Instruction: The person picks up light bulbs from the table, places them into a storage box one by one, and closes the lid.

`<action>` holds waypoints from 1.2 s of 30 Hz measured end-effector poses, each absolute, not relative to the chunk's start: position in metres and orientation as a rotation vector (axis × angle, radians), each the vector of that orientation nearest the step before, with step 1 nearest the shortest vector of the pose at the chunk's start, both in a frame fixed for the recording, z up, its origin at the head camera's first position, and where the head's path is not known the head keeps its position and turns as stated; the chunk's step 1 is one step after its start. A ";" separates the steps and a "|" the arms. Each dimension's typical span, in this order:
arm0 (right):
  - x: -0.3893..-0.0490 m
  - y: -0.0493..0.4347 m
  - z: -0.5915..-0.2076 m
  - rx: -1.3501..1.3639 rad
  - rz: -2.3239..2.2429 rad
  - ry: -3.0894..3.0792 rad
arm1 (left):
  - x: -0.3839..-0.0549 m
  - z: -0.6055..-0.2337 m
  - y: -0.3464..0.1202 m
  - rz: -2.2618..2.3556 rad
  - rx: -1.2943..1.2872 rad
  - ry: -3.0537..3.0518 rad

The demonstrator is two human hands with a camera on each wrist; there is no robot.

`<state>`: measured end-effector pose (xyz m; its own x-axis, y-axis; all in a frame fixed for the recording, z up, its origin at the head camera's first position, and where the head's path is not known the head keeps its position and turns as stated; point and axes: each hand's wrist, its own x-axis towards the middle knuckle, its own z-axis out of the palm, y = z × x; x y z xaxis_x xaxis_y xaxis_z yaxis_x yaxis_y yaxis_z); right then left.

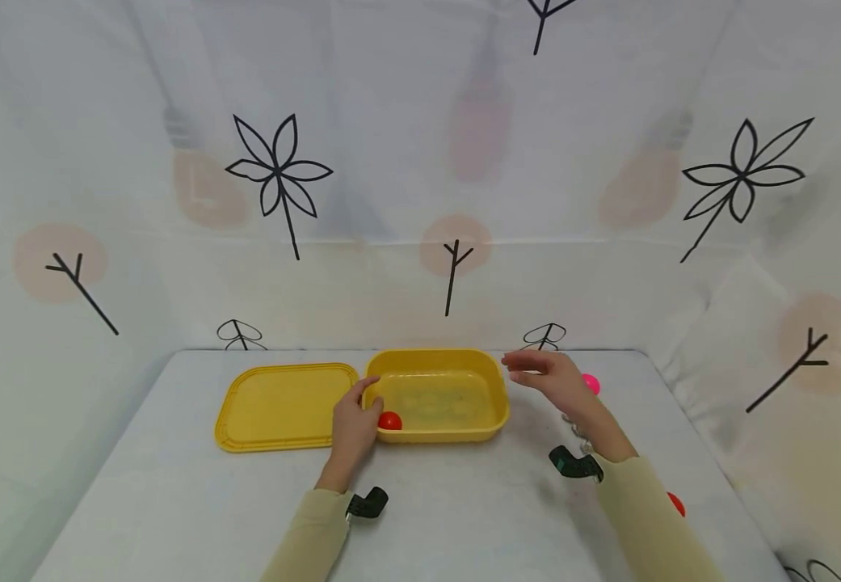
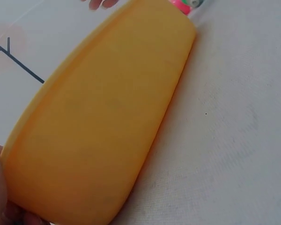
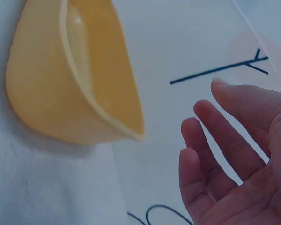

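Observation:
A deep yellow plastic container point(image 1: 431, 437) stands on the table, its wall filling much of the left wrist view. Inside its front left corner lies a red ball point(image 1: 389, 420). My left hand point(image 1: 355, 424) holds the container's left end at the rim; in the left wrist view only part of the thumb and some fingertips show beside the wall. Just off the container's right end, my right hand point(image 1: 547, 376) is raised with nothing in it. Its fingers are loosely bent and spread apart in the right wrist view, not touching the rim.
A flat yellow lid point(image 1: 285, 408) lies left of the container. Behind the right forearm are a pink ball point(image 1: 590, 383) and partly hidden small silvery things point(image 1: 576, 430). Another red ball point(image 1: 676, 504) peeks out beside the right sleeve. Patterned white cloth point(image 1: 449, 162) surrounds the table.

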<state>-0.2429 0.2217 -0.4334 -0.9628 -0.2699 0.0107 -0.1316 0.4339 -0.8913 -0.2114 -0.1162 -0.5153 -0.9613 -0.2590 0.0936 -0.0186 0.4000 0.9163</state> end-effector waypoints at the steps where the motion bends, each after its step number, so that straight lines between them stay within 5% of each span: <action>1: -0.240 0.226 -0.433 -0.354 -1.560 2.559 | -0.211 -0.515 -0.116 -1.591 0.245 -2.436; 36: -0.150 0.342 -0.472 0.174 -1.277 2.831 | -0.212 -0.515 -0.114 -1.590 0.268 -2.467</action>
<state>-0.1501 0.3419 -0.4720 -0.9932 0.0891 -0.0745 0.1148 0.6565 -0.7456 -0.2125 -0.1137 -0.5150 -0.9647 -0.2553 0.0648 -0.0465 0.4072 0.9122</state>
